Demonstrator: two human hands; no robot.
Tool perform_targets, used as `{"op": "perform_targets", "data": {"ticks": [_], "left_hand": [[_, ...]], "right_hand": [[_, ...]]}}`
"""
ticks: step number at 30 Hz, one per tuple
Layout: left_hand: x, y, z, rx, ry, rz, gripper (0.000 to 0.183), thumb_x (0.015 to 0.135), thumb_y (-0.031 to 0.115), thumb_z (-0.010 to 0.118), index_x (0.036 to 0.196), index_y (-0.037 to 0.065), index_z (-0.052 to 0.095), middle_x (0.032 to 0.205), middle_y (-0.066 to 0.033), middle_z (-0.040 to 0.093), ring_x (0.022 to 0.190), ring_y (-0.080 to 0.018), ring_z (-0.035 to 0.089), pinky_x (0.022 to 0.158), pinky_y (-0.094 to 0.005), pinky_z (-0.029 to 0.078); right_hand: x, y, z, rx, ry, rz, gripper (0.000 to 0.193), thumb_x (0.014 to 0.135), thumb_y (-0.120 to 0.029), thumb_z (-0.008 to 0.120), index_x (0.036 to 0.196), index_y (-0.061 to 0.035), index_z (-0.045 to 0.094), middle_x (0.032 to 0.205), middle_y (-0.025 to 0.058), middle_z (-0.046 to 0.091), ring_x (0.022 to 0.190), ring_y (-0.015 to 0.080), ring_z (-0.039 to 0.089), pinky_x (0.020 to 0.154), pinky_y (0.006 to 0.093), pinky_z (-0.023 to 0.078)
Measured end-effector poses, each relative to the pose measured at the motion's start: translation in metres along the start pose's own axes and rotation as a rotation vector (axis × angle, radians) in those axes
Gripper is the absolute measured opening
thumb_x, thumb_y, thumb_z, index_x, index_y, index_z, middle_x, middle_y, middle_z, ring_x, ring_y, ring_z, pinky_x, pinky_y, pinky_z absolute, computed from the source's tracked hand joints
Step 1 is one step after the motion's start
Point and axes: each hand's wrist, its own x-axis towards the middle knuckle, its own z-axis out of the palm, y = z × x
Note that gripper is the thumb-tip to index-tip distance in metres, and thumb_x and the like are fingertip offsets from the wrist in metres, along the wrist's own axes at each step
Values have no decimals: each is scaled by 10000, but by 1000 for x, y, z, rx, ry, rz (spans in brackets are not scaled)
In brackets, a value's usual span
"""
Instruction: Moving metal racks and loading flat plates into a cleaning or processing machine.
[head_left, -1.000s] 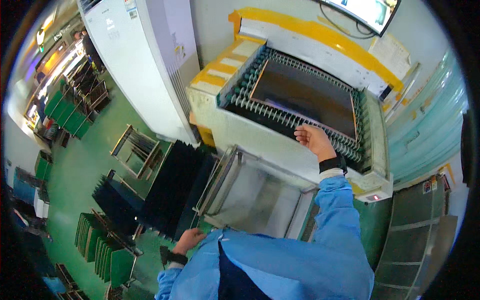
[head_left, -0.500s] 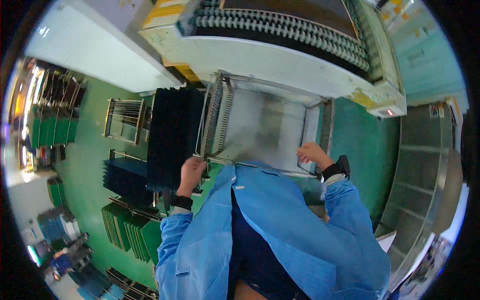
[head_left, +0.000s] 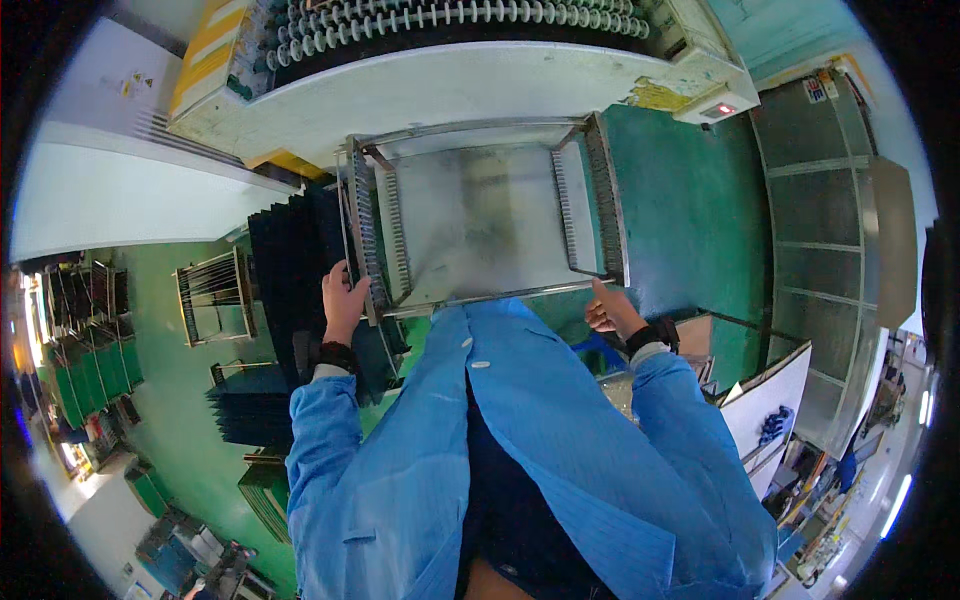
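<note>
In front of me stands a metal rack [head_left: 488,298] with slotted comb-like sides and a pale flat bottom panel. My left hand [head_left: 343,302] is beside its left side, thumb apart from the fingers, holding nothing that I can see. Close to the rack's front right corner is my right hand [head_left: 613,310], its fingers curled in and nothing visible in them. Whether its fingertip touches the corner I cannot tell. Dark, ridged panels [head_left: 283,250] stand packed on edge to the left of my left hand.
Beyond the rack is a white machine [head_left: 450,95] with rows of rollers. Another wire rack [head_left: 214,295] and dark panels [head_left: 250,405] stand on the green floor at left. Grey shelving [head_left: 815,210] stands at right, near a white board [head_left: 770,410].
My view has shifted, so the machine and rack appear farther left. My left hand has moved from the front left corner along the rack's side. My right hand is now by the front right corner.
</note>
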Motion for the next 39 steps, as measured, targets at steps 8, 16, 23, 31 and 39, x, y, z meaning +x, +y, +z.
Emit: {"op": "perform_targets", "data": {"ticks": [8, 16, 23, 31, 39], "left_hand": [[-40, 47, 49, -19, -360, 157, 306, 808, 333, 666, 804, 27, 660, 708, -139, 637, 650, -285, 618, 596, -375, 471], [-93, 57, 83, 20, -323, -12, 411, 771, 411, 673, 684, 21, 578, 717, -174, 620, 676, -372, 601, 602, -466, 464], [-74, 32, 92, 201, -311, 5, 419, 835, 422, 578, 828, 9, 650, 808, -210, 645, 738, -391, 619, 667, -481, 487], [-73, 63, 86, 370, -369, 51, 335, 841, 360, 548, 763, 58, 671, 784, -159, 653, 722, -360, 635, 630, -467, 503], [-82, 57, 104, 305, -290, -60, 349, 863, 332, 524, 744, 31, 654, 776, -172, 653, 696, -358, 631, 615, -477, 498]], "right_hand": [[33, -12, 29, 38, -39, -159, 531, 876, -539, 544, 792, -18, 612, 697, 83, 619, 560, 160, 578, 523, 265, 466], [54, -149, 100, -324, -107, -549, 382, 900, -341, 531, 791, 10, 635, 711, 88, 640, 603, 152, 611, 542, 259, 480], [88, -259, 163, -540, -139, -812, 370, 857, -324, 542, 714, 6, 630, 602, 71, 621, 582, 175, 620, 578, 320, 484], [113, -307, 231, -500, -268, -782, 352, 838, -331, 595, 784, 15, 635, 732, 120, 662, 625, 167, 634, 599, 335, 511], [117, -348, 252, -1048, 272, -1035, 324, 822, -241, 616, 1012, 20, 586, 964, 225, 632, 899, 392, 614, 774, 458, 486]]}}
